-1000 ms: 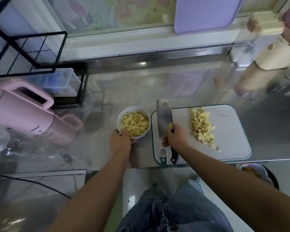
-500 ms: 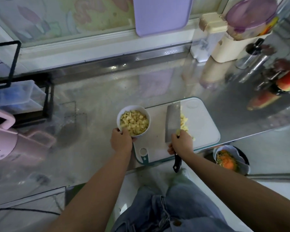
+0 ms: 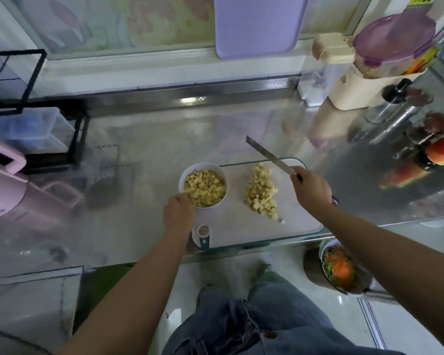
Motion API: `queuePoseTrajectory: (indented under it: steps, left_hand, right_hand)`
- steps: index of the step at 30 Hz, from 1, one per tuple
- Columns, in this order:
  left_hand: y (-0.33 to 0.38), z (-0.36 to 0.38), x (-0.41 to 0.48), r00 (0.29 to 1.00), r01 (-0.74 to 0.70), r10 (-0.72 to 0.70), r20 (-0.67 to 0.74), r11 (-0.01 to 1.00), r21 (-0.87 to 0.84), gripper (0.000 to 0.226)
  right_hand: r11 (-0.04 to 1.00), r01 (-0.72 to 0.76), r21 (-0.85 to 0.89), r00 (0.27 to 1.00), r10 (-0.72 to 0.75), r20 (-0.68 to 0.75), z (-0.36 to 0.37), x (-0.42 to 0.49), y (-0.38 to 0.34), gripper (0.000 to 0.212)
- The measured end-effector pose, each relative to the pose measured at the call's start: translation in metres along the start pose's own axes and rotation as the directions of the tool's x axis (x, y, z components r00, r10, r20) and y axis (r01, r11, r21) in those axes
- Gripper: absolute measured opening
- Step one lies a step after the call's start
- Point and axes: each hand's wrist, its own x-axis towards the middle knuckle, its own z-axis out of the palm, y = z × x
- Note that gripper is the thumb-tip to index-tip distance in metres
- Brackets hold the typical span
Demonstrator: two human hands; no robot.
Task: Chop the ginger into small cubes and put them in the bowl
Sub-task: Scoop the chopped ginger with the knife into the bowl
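A white bowl point(image 3: 222, 175) full of yellow ginger cubes sits at the left end of the white cutting board point(image 3: 296, 226). My left hand point(image 3: 178, 211) grips the bowl's near rim. A pile of chopped ginger point(image 3: 260, 192) lies on the middle of the board. My right hand point(image 3: 310, 187) holds a cleaver point(image 3: 269, 156) by its handle, lifted edge-on above the board's far right, just right of the pile.
A pink appliance point(image 3: 3, 190) stands at the left, with a black wire rack point(image 3: 36, 119) behind it. Jars, bottles and a cream container point(image 3: 356, 85) crowd the back right. A bowl of orange and green scraps point(image 3: 340, 270) sits below the counter edge at the right.
The cleaver has lifted off the board and swung right of the ginger pile, turning edge-on and uncovering the pile. My left hand has stayed on the bowl. The camera view has shifted.
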Motion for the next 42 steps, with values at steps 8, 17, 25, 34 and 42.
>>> queuePoseTrajectory:
  steps: [8, 17, 25, 34, 42]
  left_hand:
    - [0.008, 0.024, -0.031, 0.964, 0.106, -0.122, -0.238, 0.991, -0.079, 0.037]
    - [0.011, 0.052, -0.051, 0.933, 0.186, -0.241, -0.267, 0.959, -0.216, 0.037]
    - [0.008, 0.071, -0.069, 0.976, 0.192, -0.196, -0.096, 0.98, -0.053, 0.051]
    - [0.03, 0.09, -0.095, 0.944, -0.33, 0.329, 0.035, 0.943, 0.042, 0.027]
    - [0.049, 0.107, -0.083, 0.857, -0.5, 0.483, 0.179, 0.864, 0.061, 0.037]
  right_hand:
    - [0.958, 0.202, -0.204, 0.979, -0.19, 0.081, 0.004, 0.058, 0.026, 0.034]
    - [0.891, 0.381, -0.248, 0.923, -0.35, 0.16, 0.002, 0.062, 0.045, 0.036]
    - [0.902, 0.364, -0.232, 0.931, -0.341, 0.133, -0.001, 0.034, 0.057, 0.034]
    - [0.937, -0.122, 0.328, 0.97, 0.042, 0.239, 0.001, 0.024, 0.075, 0.016]
    - [0.89, -0.309, 0.336, 0.919, 0.188, 0.348, 0.009, 0.015, 0.093, 0.015]
